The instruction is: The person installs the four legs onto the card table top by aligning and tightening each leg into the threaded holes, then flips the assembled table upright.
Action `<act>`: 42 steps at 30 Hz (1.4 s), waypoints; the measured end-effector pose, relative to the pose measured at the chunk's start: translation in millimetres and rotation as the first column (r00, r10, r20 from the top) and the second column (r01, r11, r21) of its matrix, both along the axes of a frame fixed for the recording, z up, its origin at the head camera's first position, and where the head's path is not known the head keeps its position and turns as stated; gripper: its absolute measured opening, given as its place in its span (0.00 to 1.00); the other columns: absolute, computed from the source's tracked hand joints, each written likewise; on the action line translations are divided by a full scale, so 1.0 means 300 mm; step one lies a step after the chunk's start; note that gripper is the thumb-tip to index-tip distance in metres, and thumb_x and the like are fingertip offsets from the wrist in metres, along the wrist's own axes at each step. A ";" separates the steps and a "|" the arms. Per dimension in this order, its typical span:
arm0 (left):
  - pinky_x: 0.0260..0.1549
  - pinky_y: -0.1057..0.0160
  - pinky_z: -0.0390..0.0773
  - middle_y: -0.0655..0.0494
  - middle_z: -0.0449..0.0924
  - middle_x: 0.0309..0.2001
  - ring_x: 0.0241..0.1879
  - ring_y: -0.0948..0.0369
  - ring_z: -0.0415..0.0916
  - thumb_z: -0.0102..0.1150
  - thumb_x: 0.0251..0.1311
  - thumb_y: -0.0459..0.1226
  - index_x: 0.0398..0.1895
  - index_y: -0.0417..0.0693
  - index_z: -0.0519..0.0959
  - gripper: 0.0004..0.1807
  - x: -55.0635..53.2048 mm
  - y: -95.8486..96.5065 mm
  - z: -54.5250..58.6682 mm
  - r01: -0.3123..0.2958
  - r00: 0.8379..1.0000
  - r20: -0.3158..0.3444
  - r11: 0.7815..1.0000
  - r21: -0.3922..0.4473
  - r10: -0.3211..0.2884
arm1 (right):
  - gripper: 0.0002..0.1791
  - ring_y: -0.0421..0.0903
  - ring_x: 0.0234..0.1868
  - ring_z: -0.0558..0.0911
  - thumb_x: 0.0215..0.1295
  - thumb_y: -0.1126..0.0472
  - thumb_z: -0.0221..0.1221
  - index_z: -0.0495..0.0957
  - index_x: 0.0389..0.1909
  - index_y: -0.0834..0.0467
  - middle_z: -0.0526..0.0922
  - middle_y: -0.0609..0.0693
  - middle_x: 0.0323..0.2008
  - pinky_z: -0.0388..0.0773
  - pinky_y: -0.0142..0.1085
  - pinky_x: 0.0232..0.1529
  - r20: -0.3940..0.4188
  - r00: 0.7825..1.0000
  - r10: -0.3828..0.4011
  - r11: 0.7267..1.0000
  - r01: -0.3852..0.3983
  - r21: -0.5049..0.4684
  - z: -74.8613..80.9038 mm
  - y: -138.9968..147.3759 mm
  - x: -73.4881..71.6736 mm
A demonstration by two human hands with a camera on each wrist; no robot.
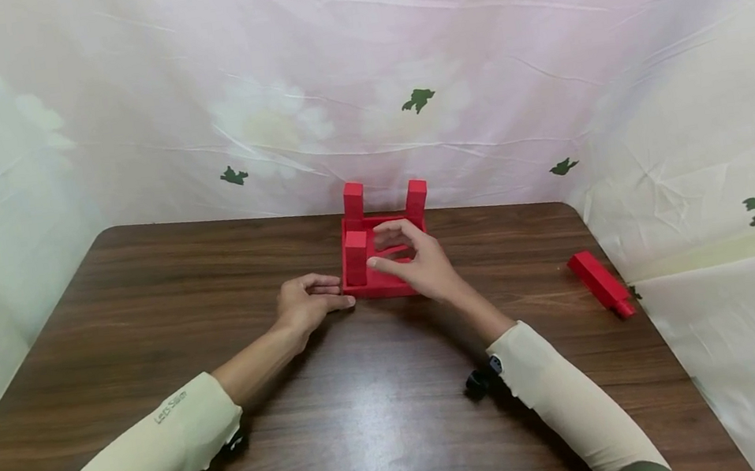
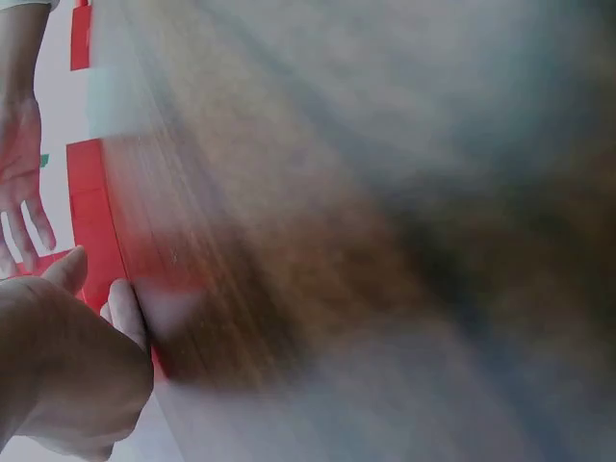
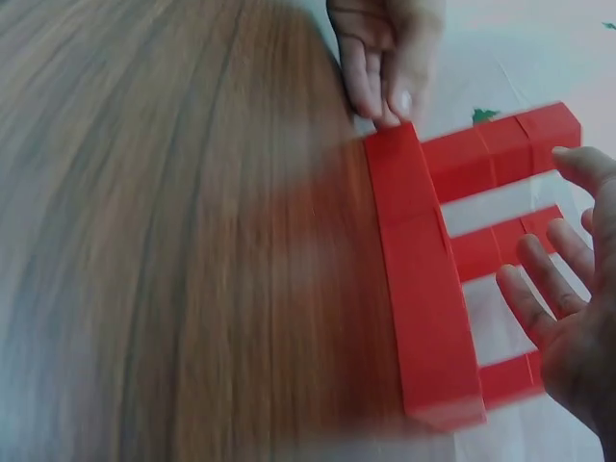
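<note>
A red square frame (image 1: pixel 385 291) lies on the table with three red block legs standing up from it. Two legs rise at the back, the left one (image 1: pixel 354 203) and the right one (image 1: pixel 417 198), and a third leg (image 1: pixel 355 256) stands at the front left corner. My left hand (image 1: pixel 304 305) holds that front left corner, thumb at the front and fingers along the side. Over the frame's front right part hovers my right hand (image 1: pixel 426 265), its fingers spread and slightly bent beside the front left leg, with nothing held. It hides the front right corner in the head view.
A loose red leg (image 1: pixel 599 283) with a round peg end lies near the right edge of the brown wooden table (image 1: pixel 292 454). Patterned cloth (image 1: pixel 324 99) hangs behind the table and at both sides.
</note>
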State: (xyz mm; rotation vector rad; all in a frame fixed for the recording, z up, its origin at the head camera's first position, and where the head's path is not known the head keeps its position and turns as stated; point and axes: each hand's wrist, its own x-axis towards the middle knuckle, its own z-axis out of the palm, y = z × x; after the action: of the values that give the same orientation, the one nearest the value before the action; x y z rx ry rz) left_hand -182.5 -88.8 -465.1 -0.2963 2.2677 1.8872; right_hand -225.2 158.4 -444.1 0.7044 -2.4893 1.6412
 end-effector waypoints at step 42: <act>0.79 0.37 0.77 0.55 0.85 0.74 0.79 0.48 0.77 0.72 0.77 0.39 0.76 0.52 0.83 0.27 0.107 0.042 0.077 0.514 0.737 -0.213 0.736 -0.440 -0.642 | 0.22 0.25 0.46 0.82 0.81 0.53 0.70 0.86 0.65 0.62 0.90 0.39 0.49 0.78 0.14 0.47 -0.019 0.893 -0.450 0.872 0.444 0.208 -0.018 0.700 0.037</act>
State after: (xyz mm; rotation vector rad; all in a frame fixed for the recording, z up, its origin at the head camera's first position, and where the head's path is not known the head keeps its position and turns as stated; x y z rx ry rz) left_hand -150.4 -76.2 -442.0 0.7186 2.4950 1.2614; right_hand -214.0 368.5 -449.5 0.0892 -2.6060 1.2462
